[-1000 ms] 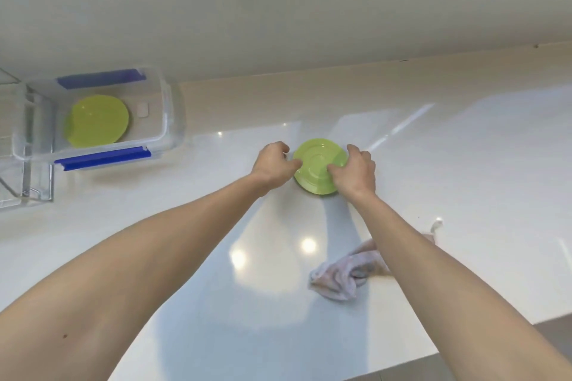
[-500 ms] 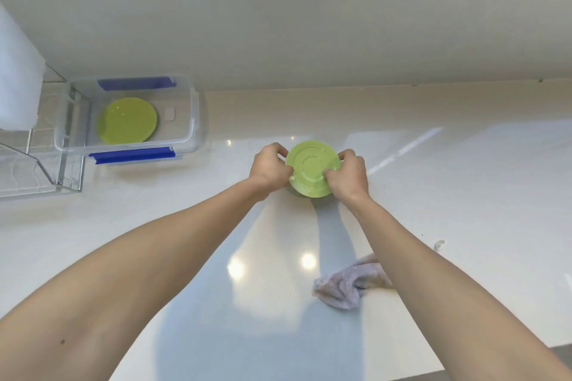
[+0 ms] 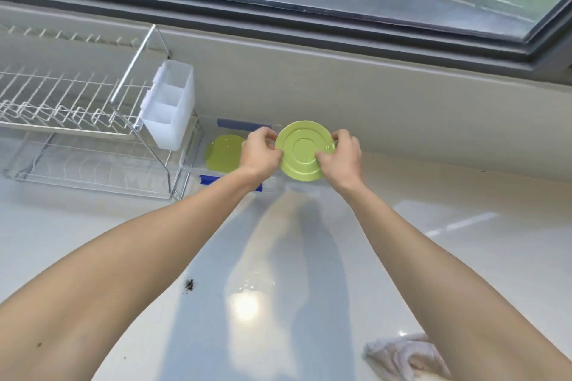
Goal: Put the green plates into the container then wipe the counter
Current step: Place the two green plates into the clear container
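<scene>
I hold a green plate (image 3: pixel 301 150) by its two sides, underside toward me, lifted above the counter. My left hand (image 3: pixel 259 153) grips its left rim and my right hand (image 3: pixel 343 155) grips its right rim. Just behind and left of it sits a clear plastic container (image 3: pixel 193 150) with blue clips. A second green plate (image 3: pixel 223 153) lies flat inside it, partly hidden by my left hand. The held plate hovers over the container's right end. A crumpled pale cloth (image 3: pixel 402 356) lies on the white counter (image 3: pixel 154 226) at the lower right, by my right forearm.
A wire dish rack (image 3: pixel 71 120) with a white cutlery holder (image 3: pixel 169 105) stands left of the container. A wall and window ledge (image 3: pixel 371 49) run behind. A small dark speck of dirt (image 3: pixel 189 284) lies on the counter near my left forearm.
Both hands lifted the plate off the counter and carried it left and back toward the container. My head tilted up, bringing the rack and window into view.
</scene>
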